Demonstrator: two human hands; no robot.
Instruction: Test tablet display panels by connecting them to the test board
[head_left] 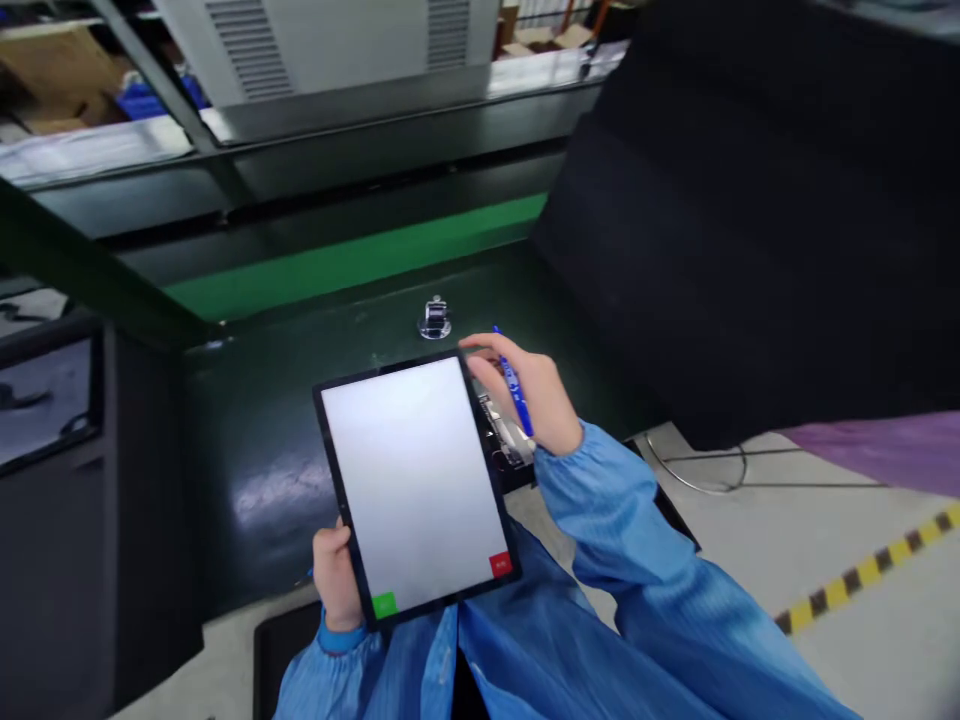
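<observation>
A tablet (420, 485) with a bright, mostly white screen is tilted in front of my body. The screen has a green block at its lower left corner and a red one at its lower right. My left hand (337, 580) grips the tablet's lower left edge, thumb on the front; its other fingers are mostly hidden behind. A blue pen (516, 395) with white print lies across the fingers of my right hand (541, 390), which is at the tablet's upper right corner with fingertips at the edge. Just beyond the tablet stands a small shiny metal fitting (435, 318) on a round base.
The dark green bench (277, 480) lies under the tablet. Metal parts in a dark tray (510, 440) show partly beneath my right hand. A black sheet (735, 200) hangs at the right; a dark cabinet (150, 520) stands at the left. A grey vented box (352, 40) is at the back.
</observation>
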